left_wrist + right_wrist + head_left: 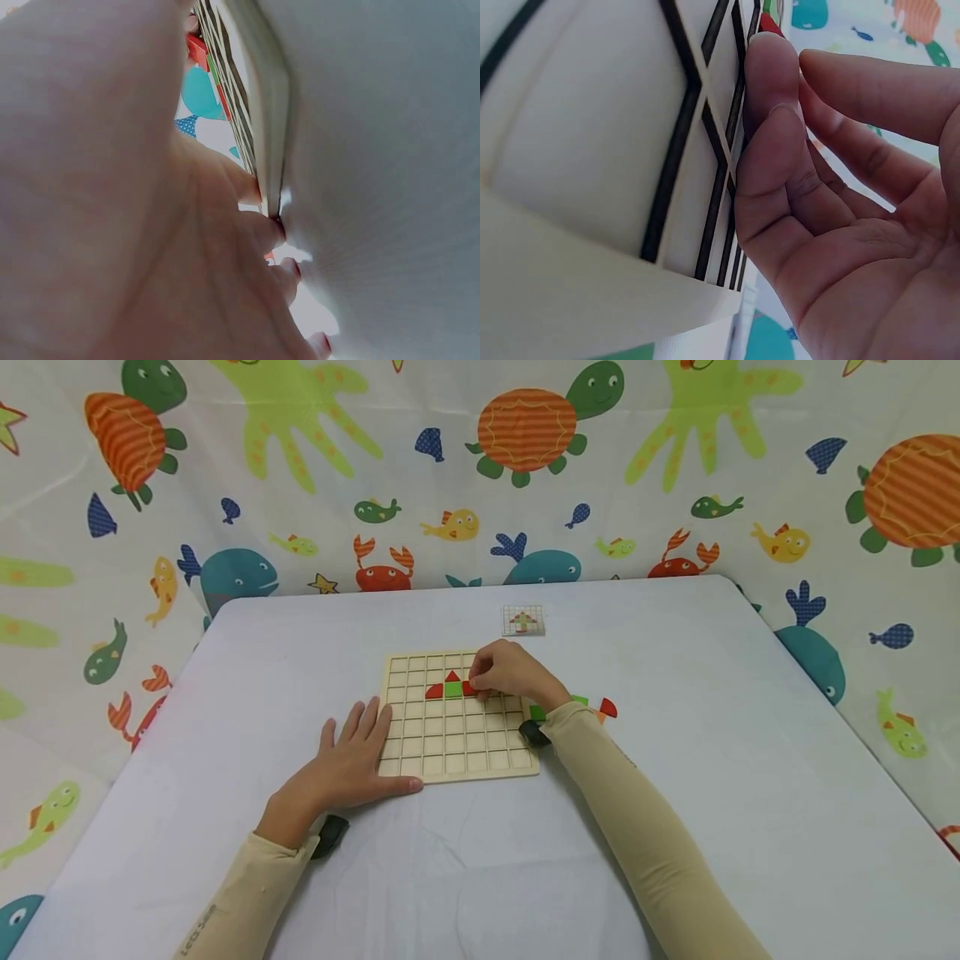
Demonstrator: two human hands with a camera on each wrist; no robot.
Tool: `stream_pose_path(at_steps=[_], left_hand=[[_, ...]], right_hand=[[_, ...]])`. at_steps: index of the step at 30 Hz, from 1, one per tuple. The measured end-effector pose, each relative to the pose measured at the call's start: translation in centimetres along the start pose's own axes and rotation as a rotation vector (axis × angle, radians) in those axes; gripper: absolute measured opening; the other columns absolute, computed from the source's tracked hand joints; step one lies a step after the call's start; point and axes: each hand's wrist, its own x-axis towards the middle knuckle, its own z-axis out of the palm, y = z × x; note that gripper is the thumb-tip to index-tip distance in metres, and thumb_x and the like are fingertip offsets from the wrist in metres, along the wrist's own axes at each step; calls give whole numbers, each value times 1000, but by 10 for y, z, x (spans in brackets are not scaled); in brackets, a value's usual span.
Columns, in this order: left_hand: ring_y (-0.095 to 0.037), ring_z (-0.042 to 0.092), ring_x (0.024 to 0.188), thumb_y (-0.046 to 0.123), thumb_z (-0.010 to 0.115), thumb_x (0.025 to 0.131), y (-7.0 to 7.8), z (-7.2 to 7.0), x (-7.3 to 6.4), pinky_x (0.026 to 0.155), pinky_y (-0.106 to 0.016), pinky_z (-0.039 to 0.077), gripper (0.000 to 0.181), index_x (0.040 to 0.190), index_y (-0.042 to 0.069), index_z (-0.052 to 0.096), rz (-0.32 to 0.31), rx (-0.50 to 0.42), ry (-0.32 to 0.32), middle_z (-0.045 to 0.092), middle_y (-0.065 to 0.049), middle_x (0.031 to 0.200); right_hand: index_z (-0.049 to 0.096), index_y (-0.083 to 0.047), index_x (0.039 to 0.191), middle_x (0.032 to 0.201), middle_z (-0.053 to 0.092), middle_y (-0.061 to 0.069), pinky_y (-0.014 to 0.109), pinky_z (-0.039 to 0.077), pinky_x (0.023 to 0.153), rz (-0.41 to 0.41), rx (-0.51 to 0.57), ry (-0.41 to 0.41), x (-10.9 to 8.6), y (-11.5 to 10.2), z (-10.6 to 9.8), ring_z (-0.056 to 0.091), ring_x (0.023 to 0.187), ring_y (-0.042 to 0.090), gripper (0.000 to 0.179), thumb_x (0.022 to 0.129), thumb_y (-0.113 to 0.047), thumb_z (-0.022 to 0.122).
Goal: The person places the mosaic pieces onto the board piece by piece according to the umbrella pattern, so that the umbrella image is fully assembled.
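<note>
A wooden grid board [444, 767] lies flat on the white table. My left hand [348, 764] rests at its left edge, fingers straight and spread, thumb along the front edge. Set in the grid are a red quarter-circle piece [434, 692], a red triangle piece [452, 677] and a green square piece [453, 689]. Just right of the green square, my right hand [513, 672] pinches a red piece [468, 688], its shape partly covered by the fingers. In the left wrist view this red piece [197, 52] stands tilted above the grid.
Behind the board lies a small pattern card [522, 620] with a coloured figure on a grid. Loose pieces, among them a green piece [537, 713] and a red quarter-circle [608, 707], lie right of the board, partly behind my right wrist. A printed curtain [450, 477] hangs behind the table.
</note>
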Motion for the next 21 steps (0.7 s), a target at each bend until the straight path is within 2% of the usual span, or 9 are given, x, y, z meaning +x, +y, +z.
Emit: stream_pose_path(at_steps=[14,21], left_hand=[[-51,0,160,74,74,86,-1,1,1,120,-75,-2,130,168,-7,13,0,9,0,4,-29,175],[-51,0,160,74,74,87,0,0,0,120,-75,-3,130,168,-7,13,3,12,-3,4,-30,175]], right_hand=[[77,-1,92,77,74,7,32,51,72,-20,-52,-8,0,0,-1,69,75,22,20,106,-13,68],[76,-1,92,77,73,7,33,52,73,-24,-65,-10,0,1,-1,68,75,22,24,107,-17,67]])
